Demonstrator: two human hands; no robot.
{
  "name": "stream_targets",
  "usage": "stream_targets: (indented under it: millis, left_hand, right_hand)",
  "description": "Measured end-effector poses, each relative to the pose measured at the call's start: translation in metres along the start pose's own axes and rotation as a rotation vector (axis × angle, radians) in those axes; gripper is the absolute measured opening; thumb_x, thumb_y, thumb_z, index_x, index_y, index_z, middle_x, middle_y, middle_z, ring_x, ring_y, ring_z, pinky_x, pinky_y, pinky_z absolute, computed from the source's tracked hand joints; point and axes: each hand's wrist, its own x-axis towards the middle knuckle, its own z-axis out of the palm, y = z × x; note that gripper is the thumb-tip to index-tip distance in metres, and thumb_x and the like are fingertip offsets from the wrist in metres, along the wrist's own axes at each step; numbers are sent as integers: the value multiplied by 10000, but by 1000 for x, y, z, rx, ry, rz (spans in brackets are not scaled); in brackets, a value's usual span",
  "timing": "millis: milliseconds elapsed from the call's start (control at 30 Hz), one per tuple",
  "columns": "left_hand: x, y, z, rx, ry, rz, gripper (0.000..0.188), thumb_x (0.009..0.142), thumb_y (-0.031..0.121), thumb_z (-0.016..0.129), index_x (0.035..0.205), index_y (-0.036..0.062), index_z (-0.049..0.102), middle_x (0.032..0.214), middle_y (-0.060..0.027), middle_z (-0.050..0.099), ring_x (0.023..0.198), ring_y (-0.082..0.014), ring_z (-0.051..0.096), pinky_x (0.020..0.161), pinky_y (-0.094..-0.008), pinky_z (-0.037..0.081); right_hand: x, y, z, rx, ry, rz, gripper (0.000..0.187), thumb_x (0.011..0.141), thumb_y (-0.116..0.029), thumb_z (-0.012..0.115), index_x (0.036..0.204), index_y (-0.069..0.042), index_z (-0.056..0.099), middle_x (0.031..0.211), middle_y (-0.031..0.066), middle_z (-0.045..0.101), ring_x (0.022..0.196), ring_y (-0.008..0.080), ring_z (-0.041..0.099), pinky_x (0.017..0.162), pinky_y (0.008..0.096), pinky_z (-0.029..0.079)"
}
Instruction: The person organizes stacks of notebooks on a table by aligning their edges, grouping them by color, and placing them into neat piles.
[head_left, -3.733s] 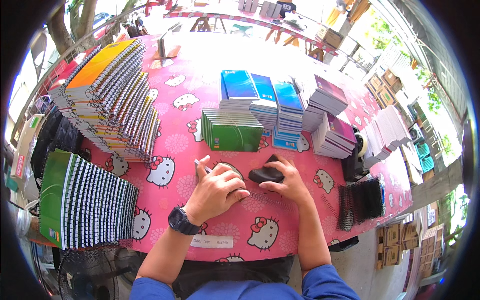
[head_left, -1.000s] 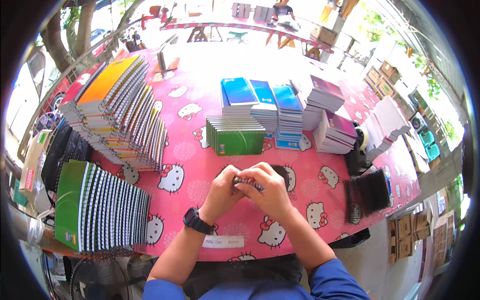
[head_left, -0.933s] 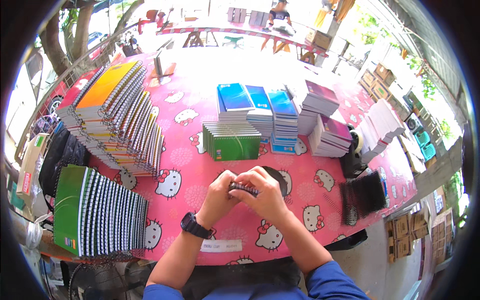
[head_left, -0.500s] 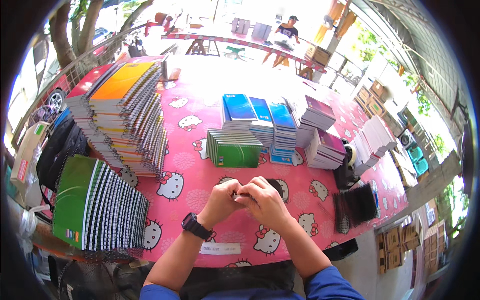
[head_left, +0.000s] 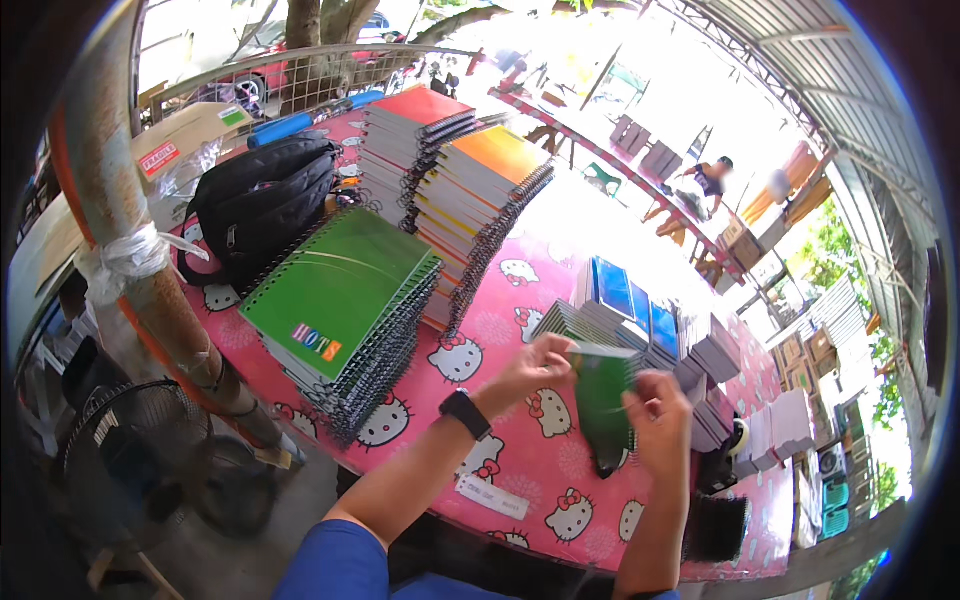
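A small green notebook is held up over the table, tilted, its cover curving toward a dark lower end. My left hand pinches its upper left corner. At its right edge, the fingers of my right hand are closed on it. Just behind my left hand is a stack of green notebooks, partly covered by the hand. Farther left rises a large stack of spiral-bound green notebooks. Blue-covered notebooks stand in stacks beyond my hands.
A pink patterned tablecloth covers the table. Tall orange-topped notebooks and a black backpack stand at the left. Black wire coils and a tape dispenser sit at the right. A rusty post rises near left. Another person works far off.
The view has swung left. My hands, earlier together at the table's middle, are now apart with a green notebook held between them.
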Motion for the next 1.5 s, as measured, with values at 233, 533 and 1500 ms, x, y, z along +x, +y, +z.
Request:
stream_targets:
  millis: [233,533,1500]
  left_hand:
    - [3,-5,-25,-126,294,123,321,841,254,640,1094,94,524,979,21,563,862,-67,528,815,-238,397]
    - [0,2,-11,45,323,150,243,850,226,626,1032,90,540,961,7,587,859,-73,547,796,-241,415]
    - [-23,-10,62,1554,-189,347,398,807,59,531,1202,91,559,967,-60,617,894,-214,573,936,-438,358]
  right_hand:
    - [52,-141,37,1207,-89,-132,493,816,6,551,1259,-65,348,1057,153,584,997,190,584,823,305,487]
    - [57,-143,134,255,-205,-152,410,867,-335,639,1055,-28,441,611,65,490,521,147,513,512,300,423]
    - [-22,117,56,-3,-92,-44,284,663,-93,732,910,-52,598,900,146,617,887,325,593,784,382,480]
